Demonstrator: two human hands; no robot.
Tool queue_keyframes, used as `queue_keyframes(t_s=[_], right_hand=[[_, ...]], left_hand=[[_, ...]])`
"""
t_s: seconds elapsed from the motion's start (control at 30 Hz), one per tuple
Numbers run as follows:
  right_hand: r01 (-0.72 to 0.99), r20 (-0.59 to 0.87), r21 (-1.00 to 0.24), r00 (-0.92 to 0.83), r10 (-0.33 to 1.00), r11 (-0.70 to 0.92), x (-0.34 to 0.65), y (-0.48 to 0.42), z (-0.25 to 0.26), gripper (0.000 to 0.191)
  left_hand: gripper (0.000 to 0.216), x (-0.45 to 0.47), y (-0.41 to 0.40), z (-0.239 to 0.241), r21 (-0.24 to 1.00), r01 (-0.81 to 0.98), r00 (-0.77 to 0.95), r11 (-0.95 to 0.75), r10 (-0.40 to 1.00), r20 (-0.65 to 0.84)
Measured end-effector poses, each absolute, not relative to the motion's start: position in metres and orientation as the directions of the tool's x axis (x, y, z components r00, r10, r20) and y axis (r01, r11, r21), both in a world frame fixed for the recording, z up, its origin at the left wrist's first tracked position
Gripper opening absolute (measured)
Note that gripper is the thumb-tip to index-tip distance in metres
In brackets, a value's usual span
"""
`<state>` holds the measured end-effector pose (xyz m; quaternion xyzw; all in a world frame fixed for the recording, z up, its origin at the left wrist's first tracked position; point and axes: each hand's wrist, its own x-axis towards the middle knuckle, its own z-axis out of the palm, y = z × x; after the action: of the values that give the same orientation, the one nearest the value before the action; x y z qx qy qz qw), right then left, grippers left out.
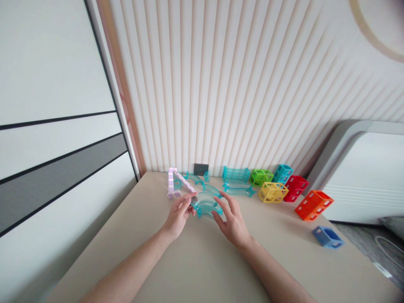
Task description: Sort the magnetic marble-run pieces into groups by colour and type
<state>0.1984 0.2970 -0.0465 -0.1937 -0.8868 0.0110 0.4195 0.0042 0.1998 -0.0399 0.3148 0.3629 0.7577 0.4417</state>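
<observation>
A clear teal curved track piece (205, 203) lies on the beige tabletop (195, 261). My left hand (178, 213) pinches its left end with thumb and fingers. My right hand (231, 216) rests at its right end, fingers spread and touching the piece. Just left of the track stands a pale purple triangular ramp (177, 184), close to my left fingertips.
More teal track pieces (237, 188) lie behind, near a grey wall socket (201, 169). Open cube frames stand to the right: green (261, 176), teal (283, 172), yellow (273, 192), red (295, 187), orange (313, 204), blue (327, 236). The ribbed wall is close behind.
</observation>
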Motion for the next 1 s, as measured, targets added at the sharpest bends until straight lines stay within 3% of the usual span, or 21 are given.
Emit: queue_keyframes(t_s=[0.17, 0.3, 0.4, 0.47, 0.57, 0.77, 1.0], right_hand=[[0.292, 0.721, -0.222, -0.593, 0.358, 0.930, 0.199, 0.303, -0.050, 0.040], [0.326, 0.723, -0.250, -0.563, 0.400, 0.912, 0.198, 0.303, -0.047, 0.035], [0.364, 0.710, -0.265, -0.552, 0.436, 0.893, 0.198, 0.303, -0.045, 0.032], [0.390, 0.691, -0.270, -0.558, 0.459, 0.880, 0.198, 0.302, -0.045, 0.031], [0.431, 0.665, -0.257, -0.571, 0.482, 0.865, 0.198, 0.301, -0.044, 0.032], [0.499, 0.624, -0.200, -0.599, 0.502, 0.843, 0.196, 0.300, -0.040, 0.029], [0.557, 0.580, -0.167, -0.612, 0.538, 0.814, 0.198, 0.301, -0.036, 0.031]], left_hand=[[0.046, 0.001, 0.200, -0.042, 0.898, -0.319, -0.404, -0.303, 0.901, 0.161], [0.050, -0.001, 0.200, -0.047, 0.963, 0.123, -0.447, -0.238, 0.853, 0.268], [0.047, -0.003, 0.199, -0.053, 0.853, 0.469, -0.380, -0.227, 0.820, 0.428], [0.053, -0.005, 0.199, -0.059, 0.766, 0.596, -0.315, -0.241, 0.808, 0.498], [0.062, -0.007, 0.201, -0.067, 0.707, 0.664, -0.265, -0.245, 0.807, 0.528], [0.037, -0.005, 0.209, -0.072, 0.684, 0.703, -0.285, -0.195, 0.804, 0.522], [0.037, 0.000, 0.213, -0.072, 0.681, 0.711, -0.275, -0.177, 0.821, 0.500]])
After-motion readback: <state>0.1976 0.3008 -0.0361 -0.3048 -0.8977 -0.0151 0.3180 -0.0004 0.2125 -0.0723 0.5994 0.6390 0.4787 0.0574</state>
